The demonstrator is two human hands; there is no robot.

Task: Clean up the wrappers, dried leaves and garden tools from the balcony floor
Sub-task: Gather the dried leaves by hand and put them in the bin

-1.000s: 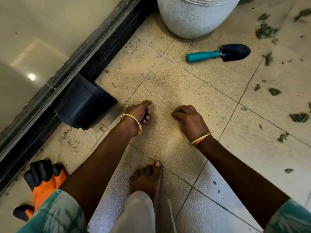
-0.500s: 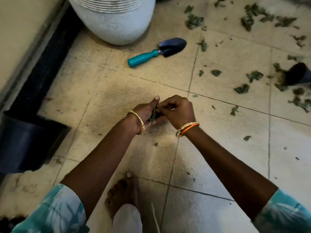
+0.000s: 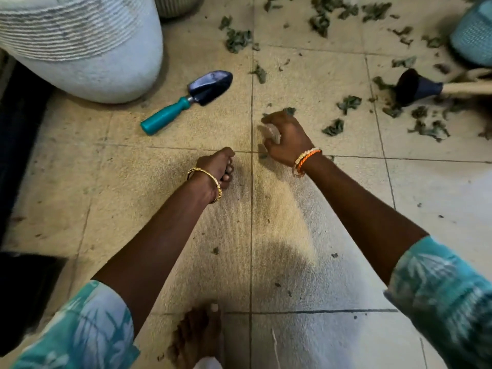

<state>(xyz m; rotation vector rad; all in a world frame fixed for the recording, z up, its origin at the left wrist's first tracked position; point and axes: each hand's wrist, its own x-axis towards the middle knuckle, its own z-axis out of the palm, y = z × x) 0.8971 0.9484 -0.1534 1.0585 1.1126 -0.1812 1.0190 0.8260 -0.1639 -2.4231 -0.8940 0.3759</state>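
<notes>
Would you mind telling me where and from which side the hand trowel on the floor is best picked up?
Probably by its teal handle, coming from above. The hand trowel lies flat, handle end pointing toward the person with bare tile around it, while the dark blade points away beside the large white pot.

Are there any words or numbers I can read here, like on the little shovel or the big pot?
None: no words, numbers or signs can be read.
Trowel: teal handle and dark blade, no writing visible.
White ribbed pot: only grooves, no label.
Teal pot: woven texture, no text.
Tool with the pale handle: blurred, nothing readable.
</notes>
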